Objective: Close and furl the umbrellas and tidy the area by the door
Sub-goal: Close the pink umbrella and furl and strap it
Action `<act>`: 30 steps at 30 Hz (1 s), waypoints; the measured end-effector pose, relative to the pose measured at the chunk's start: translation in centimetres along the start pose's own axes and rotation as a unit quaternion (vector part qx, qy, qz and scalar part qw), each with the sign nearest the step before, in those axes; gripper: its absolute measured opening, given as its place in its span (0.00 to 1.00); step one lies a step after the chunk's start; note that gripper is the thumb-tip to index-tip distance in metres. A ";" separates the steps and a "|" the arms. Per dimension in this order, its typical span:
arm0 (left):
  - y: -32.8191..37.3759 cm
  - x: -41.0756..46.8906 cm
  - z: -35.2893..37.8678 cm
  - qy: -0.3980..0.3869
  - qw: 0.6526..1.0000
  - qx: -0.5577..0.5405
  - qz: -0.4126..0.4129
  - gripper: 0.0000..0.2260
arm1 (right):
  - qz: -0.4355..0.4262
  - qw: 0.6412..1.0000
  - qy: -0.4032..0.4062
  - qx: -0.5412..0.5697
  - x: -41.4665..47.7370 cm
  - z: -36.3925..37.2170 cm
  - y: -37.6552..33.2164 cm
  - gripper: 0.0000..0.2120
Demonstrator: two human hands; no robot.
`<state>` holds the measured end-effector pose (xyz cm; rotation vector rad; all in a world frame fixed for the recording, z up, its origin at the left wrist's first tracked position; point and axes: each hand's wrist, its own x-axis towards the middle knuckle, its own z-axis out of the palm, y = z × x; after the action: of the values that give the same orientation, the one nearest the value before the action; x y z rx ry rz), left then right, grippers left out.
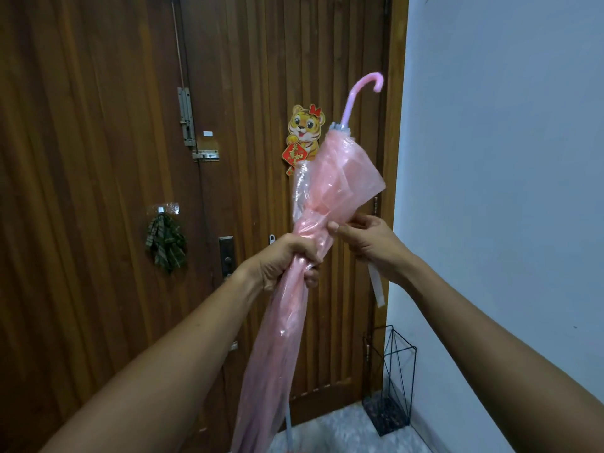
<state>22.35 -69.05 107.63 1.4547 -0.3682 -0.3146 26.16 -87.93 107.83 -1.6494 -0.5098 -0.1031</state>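
While the umbrella (340, 171) is being held aslant in mid-air before the door (98, 158), its hooked handle (367, 88) is being pointed up and to the right and its tip (289, 426) down toward the floor (343, 429). Its pink canopy (277, 338) is being squeezed at the middle by the left grip (287, 259), whose fingers are being wrapped fully round the gathered folds; above that, the plastic is flaring loose. The strap (376, 286) is being pinched by the right grip (369, 243), fingers curled, with the thumb (333, 227) being pressed against the folds just beside the left grip, and the strap's free end is hanging below the hand. A tiger cutout (305, 132) on the door is being partly hidden by the canopy. Further left, a bolt (186, 116), a plaid cloth (166, 245) on a hook and a lock plate (226, 256) are being carried by the door. A wire stand (389, 380) is being borne by the floor at the foot of the wall (490, 158), just right of the door.
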 end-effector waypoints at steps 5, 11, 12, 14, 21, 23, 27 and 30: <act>0.5 -0.5 0.2 -0.094 0.994 -0.015 -0.053 0.05 | 0.019 0.990 -0.102 0.096 0.1 -0.5 0.1 0.14; 0.0 0.3 -1.3 -0.068 0.990 0.111 -0.047 0.24 | -0.021 0.996 -0.036 0.079 0.7 0.1 -1.1 0.16; -0.4 0.6 -1.6 -0.031 0.989 0.137 -0.039 0.27 | -0.034 0.999 -0.006 0.026 0.7 0.3 -1.1 0.15; -1.2 0.8 -1.3 0.009 0.986 0.164 -0.003 0.33 | -0.055 0.996 0.052 -0.048 1.1 0.6 -0.6 0.12; -4.3 3.3 1.4 0.303 0.929 0.206 0.057 0.14 | -0.084 0.976 0.041 -0.199 1.3 2.8 -0.6 0.24; -4.0 3.4 0.5 0.309 0.929 0.196 0.059 0.09 | -0.068 0.968 0.047 -0.238 1.2 2.2 -1.5 0.22; -2.7 2.9 -1.1 0.307 0.928 0.203 0.065 0.09 | -0.026 0.979 0.042 -0.199 0.8 0.2 -2.6 0.11; -1.9 2.3 -1.3 0.242 0.957 0.147 0.067 0.06 | -0.047 0.983 0.033 -0.176 0.5 -0.5 -2.9 0.13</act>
<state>25.02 -69.03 105.72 1.7287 -0.1138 0.2178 25.58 -88.07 110.74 -1.9581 -0.5409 -0.3329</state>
